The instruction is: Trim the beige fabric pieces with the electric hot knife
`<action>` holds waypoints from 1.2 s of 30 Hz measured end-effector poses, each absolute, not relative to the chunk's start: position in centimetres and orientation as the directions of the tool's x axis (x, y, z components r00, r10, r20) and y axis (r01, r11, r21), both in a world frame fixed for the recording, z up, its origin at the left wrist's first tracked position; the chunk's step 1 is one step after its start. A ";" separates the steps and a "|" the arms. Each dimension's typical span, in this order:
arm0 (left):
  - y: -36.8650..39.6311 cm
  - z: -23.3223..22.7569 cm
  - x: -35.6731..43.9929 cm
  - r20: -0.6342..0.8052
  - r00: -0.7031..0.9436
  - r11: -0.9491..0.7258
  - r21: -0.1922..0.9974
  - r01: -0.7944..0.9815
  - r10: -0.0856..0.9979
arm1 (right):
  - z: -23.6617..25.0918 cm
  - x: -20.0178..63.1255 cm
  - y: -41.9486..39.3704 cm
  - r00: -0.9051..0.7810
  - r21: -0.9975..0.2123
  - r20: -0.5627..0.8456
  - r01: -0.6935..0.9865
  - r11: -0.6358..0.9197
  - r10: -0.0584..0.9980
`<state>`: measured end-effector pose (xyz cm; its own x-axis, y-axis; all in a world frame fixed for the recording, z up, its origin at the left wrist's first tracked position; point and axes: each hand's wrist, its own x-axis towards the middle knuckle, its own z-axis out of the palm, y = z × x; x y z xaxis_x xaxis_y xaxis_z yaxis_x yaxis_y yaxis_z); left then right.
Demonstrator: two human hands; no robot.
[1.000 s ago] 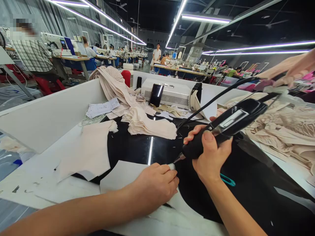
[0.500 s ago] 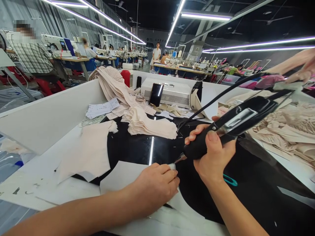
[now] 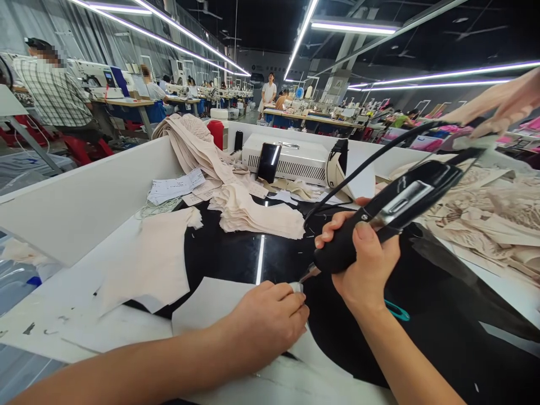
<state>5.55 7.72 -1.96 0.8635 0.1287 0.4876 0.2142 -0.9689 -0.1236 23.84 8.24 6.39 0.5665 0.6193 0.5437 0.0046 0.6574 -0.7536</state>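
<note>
Curtains [image 3: 25, 22] hang at the upper left of the frame, and below them we see a person in a checked shirt [image 3: 53, 93] seated among sewing machines [image 3: 95, 79]. A white panel [image 3: 84, 214] walls our table on that side. At the lower left, a pale cloth piece [image 3: 156, 253] lies partly on the light tabletop [image 3: 42, 320] and partly on a glossy black mat [image 3: 236, 259]. Near the middle sit a stack of pale strips [image 3: 261, 214], a phone [image 3: 269, 162] leaning upright and a vented white box [image 3: 299, 160]. To the right are a heap of beige fabric [image 3: 498, 225] and, in the upper right, another person's hand [image 3: 502, 109], blurred.

At lower centre, our left hand [image 3: 270, 320] rests with curled fingers over the right part of a white sheet [image 3: 206, 306]; a small pale bit shows at its fingertips, but the thumb is hidden and we cannot tell whether anything is pinched. Right of it, our right hand [image 3: 367, 264] wraps firmly around the lower body of a black corded tool [image 3: 405, 202], tilted so its metal tip points down-left, close to those fingertips. Beside our right wrist lies a teal object [image 3: 397, 311].
</note>
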 end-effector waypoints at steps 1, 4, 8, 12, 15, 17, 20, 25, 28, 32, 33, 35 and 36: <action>7.7 -2.0 5.5 0.495 0.860 -0.968 -0.128 0.214 0.125 | 6.4 23.9 8.2 0.566 -0.754 0.543 0.004 0.656 0.620; 7.8 -2.0 5.5 0.533 0.837 -0.968 -0.124 0.220 0.122 | 6.4 24.2 8.1 0.571 -0.752 0.538 -0.008 0.659 0.621; 7.7 -2.1 5.5 0.567 0.815 -0.969 -0.109 0.223 0.124 | 6.2 24.2 8.1 0.569 -0.738 0.547 -0.018 0.674 0.614; 7.7 -1.9 5.5 0.575 0.808 -0.969 -0.096 0.226 0.131 | 5.9 24.1 8.2 0.573 -0.725 0.551 -0.031 0.688 0.607; 7.8 -1.5 5.4 0.558 0.817 -0.965 -0.096 0.242 0.149 | 5.6 24.2 8.2 0.571 -0.722 0.561 -0.018 0.692 0.600; 7.8 -1.3 5.3 0.534 0.830 -0.961 -0.111 0.255 0.158 | 5.5 24.2 8.2 0.565 -0.720 0.570 -0.006 0.694 0.597; 7.7 -1.1 5.2 0.480 0.865 -0.951 -0.170 0.258 0.149 | 5.4 24.3 8.2 0.558 -0.716 0.582 0.007 0.698 0.592; 7.4 -0.7 5.0 0.440 0.889 -0.940 -0.232 0.249 0.127 | 5.5 24.2 8.2 0.555 -0.709 0.585 -0.004 0.705 0.591; 7.3 -0.6 5.0 0.454 0.881 -0.933 -0.242 0.265 0.132 | 5.5 24.0 8.2 0.551 -0.701 0.593 -0.005 0.713 0.587; 7.3 -0.7 5.0 0.469 0.875 -0.926 -0.267 0.268 0.118 | 5.4 24.0 8.2 0.544 -0.700 0.599 0.002 0.714 0.587; 7.3 -0.8 5.1 0.471 0.874 -0.924 -0.270 0.270 0.118 | 5.3 24.0 8.3 0.544 -0.700 0.601 0.003 0.715 0.586; 7.3 -0.9 5.1 0.479 0.869 -0.921 -0.270 0.282 0.125 | 5.3 24.0 8.3 0.545 -0.699 0.602 0.006 0.715 0.584; 7.3 -1.0 5.1 0.481 0.867 -0.919 -0.273 0.285 0.126 | 5.3 24.0 8.3 0.546 -0.699 0.602 0.007 0.715 0.583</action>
<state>5.10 7.32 -0.97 0.8675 0.1261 0.4812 0.2851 -0.9188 -0.2732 24.02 8.26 5.32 0.5462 0.5829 0.6015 0.0066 0.7151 -0.6990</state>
